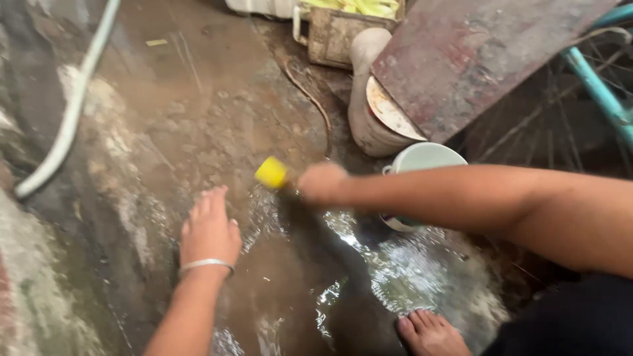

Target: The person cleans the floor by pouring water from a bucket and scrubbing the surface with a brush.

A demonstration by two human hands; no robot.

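A: Report the scene, largest item first.

B: The wet floor (198, 118) fills the view, brown and muddy, with a sheet of water spreading from centre toward 5 o'clock. A rusty metal sheet (475, 59) leans at 1 o'clock. A pale hose (66, 125) runs down the 10 o'clock side. A tall clay pot (362, 99) stands at 12 o'clock, just beside a white bucket (422, 158). A bare foot (428, 333) rests at 6 o'clock.

A: State of the hands?

B: The left hand (210, 231) lies flat on the floor at 7 o'clock, fingers open and spread, holding nothing; a metal bangle (206, 265) circles the wrist. The right hand (321, 182) is at centre, fingers closed around a yellow cup (271, 173), which is tipped sideways low over the floor at 11 o'clock of that hand.

A: Step in hand?

B: Judged from the water on the floor and the tipped cup, the floor is being rinsed, with the left hand placed to rub the surface.

A: Requirement for the next move?

B: Probably a refill. The bucket lies close behind the right forearm, so the cup needs only a short swing back. Footing on the wet floor calls for care.
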